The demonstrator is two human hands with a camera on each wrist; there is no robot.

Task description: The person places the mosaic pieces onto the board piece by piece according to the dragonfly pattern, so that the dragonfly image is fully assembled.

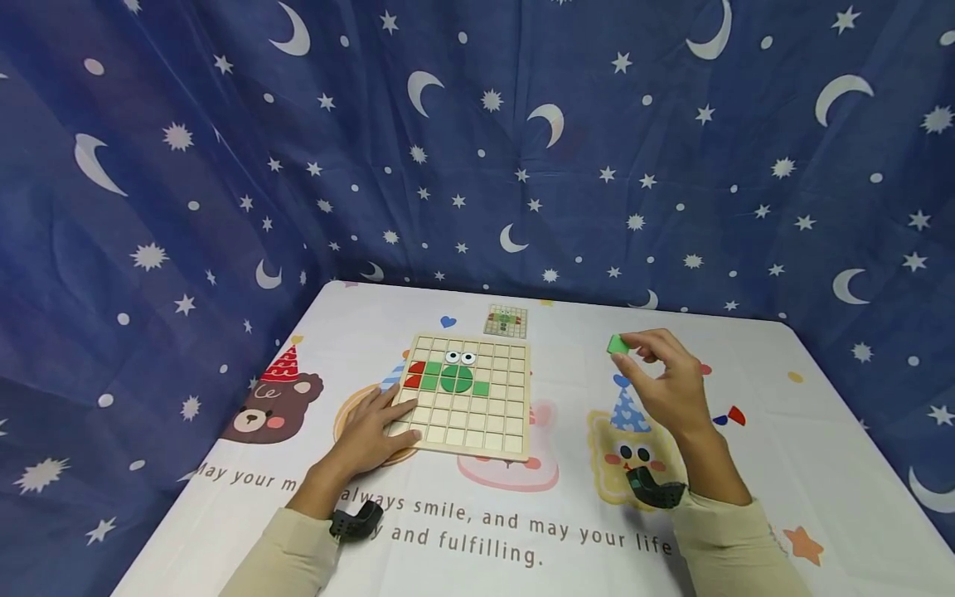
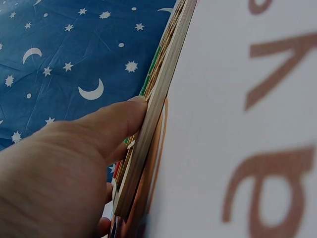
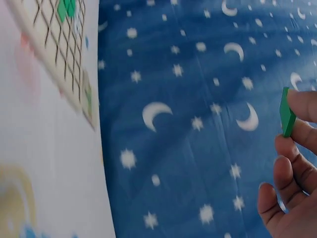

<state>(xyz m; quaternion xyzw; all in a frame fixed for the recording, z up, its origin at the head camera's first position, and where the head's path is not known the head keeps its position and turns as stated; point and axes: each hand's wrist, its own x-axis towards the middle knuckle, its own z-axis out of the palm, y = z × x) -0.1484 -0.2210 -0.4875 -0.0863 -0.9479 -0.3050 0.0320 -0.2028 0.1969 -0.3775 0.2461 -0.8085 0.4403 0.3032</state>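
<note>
A wooden grid board [image 1: 466,423] lies on the table with red and green tiles and two eye tiles set in its upper half. My left hand [image 1: 375,431] rests over its left edge, thumb and index finger laid on the grid; the left wrist view shows the thumb [image 2: 121,116] against the board's rim [image 2: 143,136]. Raised over the table to the right of the board, my right hand [image 1: 667,385] pinches a small green square tile [image 1: 617,344] between thumb and fingertips. The right wrist view shows this green tile [image 3: 287,113] nearly edge-on, the other fingers loosely bent.
Behind the board lies a small pattern card [image 1: 506,321] picturing a similar grid figure. A printed white cloth [image 1: 574,572] covers the table. Blue star-and-moon curtains [image 1: 477,149] hang behind it and at the left.
</note>
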